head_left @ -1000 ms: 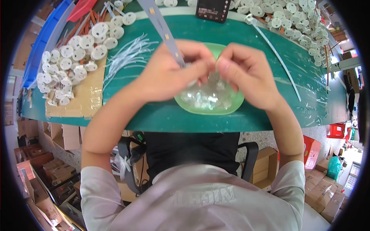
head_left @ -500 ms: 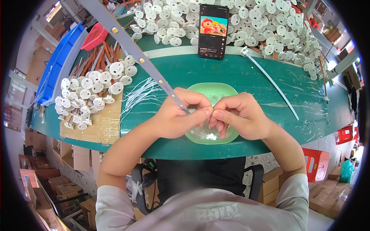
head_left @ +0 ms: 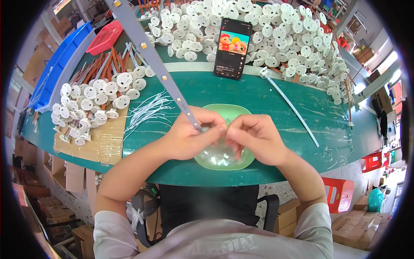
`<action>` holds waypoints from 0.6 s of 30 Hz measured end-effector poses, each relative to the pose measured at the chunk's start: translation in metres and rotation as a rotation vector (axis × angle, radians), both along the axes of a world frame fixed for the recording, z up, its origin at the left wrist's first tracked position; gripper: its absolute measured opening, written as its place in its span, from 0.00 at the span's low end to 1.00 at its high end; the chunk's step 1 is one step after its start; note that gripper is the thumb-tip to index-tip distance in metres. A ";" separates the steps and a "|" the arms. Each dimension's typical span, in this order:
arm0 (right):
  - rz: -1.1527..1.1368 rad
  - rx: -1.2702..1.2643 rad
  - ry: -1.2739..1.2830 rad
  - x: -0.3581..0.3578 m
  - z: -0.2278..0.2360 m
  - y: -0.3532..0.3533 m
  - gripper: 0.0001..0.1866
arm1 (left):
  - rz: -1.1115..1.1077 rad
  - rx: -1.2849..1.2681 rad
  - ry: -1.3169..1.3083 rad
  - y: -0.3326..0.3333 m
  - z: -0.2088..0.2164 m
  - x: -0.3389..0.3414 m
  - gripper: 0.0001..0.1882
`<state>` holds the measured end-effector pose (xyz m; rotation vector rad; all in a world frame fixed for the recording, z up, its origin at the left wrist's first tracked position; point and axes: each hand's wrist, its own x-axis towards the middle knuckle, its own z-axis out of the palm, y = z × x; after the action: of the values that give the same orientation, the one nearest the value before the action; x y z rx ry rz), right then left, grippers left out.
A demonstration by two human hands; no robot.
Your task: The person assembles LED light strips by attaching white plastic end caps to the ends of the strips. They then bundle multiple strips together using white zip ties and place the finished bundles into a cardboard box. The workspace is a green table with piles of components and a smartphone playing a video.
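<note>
From my end I see the left hand (head_left: 192,135) clasping the light strip (head_left: 155,64), which slants up and leftward over the table (head_left: 271,125); close beside it, over the green bowl (head_left: 224,168), the right hand (head_left: 255,137) is pinched, on what I cannot tell

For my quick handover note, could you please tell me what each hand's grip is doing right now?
Left hand: closed, holding the light strip.
Right hand: closed in a pinch; what it holds cannot be told.
</note>
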<state>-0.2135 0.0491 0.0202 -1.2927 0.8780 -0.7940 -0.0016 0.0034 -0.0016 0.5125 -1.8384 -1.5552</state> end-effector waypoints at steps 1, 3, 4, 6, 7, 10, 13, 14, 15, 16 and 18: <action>-0.002 -0.003 0.057 0.000 -0.001 0.000 0.12 | -0.014 -0.012 -0.001 0.000 0.000 0.000 0.08; -0.012 -0.010 -0.026 0.000 -0.002 0.001 0.11 | -0.039 -0.033 -0.011 0.001 0.001 0.000 0.07; -0.002 -0.018 -0.055 0.000 -0.002 0.001 0.11 | -0.046 -0.023 0.009 0.002 0.002 0.000 0.08; 0.019 -0.029 -0.078 -0.001 -0.002 0.001 0.11 | -0.057 -0.001 0.043 0.002 0.003 0.000 0.08; 0.030 -0.033 -0.072 -0.002 -0.001 0.001 0.11 | -0.062 -0.001 0.045 0.002 0.003 0.000 0.08; 0.039 -0.019 -0.071 -0.001 0.001 0.002 0.12 | -0.056 0.012 0.044 0.002 0.002 0.000 0.09; 0.055 0.019 -0.084 0.000 -0.002 0.000 0.12 | -0.020 0.046 0.028 0.002 0.002 0.000 0.09; 0.063 0.033 -0.088 -0.001 -0.002 -0.001 0.13 | -0.011 0.060 0.025 0.001 0.002 0.000 0.09; 0.058 0.035 -0.089 -0.001 -0.004 0.000 0.13 | -0.001 0.086 0.019 0.004 0.000 0.000 0.09; 0.053 0.036 -0.090 -0.001 -0.005 0.000 0.13 | -0.009 0.082 0.038 0.002 -0.005 0.001 0.08; 0.040 0.048 -0.094 -0.001 -0.004 0.000 0.12 | -0.009 0.074 0.053 0.000 -0.002 0.001 0.08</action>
<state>-0.2141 0.0494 0.0166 -1.2179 0.7897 -0.7914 -0.0007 0.0031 -0.0034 0.4930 -1.7506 -1.6324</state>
